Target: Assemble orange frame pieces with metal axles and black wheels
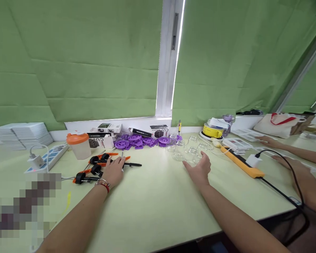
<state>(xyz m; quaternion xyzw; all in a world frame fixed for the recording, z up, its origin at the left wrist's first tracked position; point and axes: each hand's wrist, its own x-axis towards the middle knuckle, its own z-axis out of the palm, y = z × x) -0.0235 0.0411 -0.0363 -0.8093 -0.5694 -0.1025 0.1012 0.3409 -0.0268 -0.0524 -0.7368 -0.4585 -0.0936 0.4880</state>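
My left hand [114, 171] lies over the right end of a group of orange and black clamps [96, 168], beside a black pen [133, 164]. Its fingers point forward, and what is under the palm is hidden. Near the middle of the table, my right hand [199, 169] has its thumb and fingers apart at the front of several clear glass cups [192, 151]. The nearest cups are partly behind its fingers. Purple wheel-shaped parts [135, 141] lie in a heap beyond both hands.
An orange-lidded shaker [79, 146] and a white power strip [52, 158] stand at left. Small boxes [159, 131] line the wall. At right are an orange power strip [242, 162], a yellow bowl [212, 131], a black cable [276, 194] and another person's hands [289, 163].
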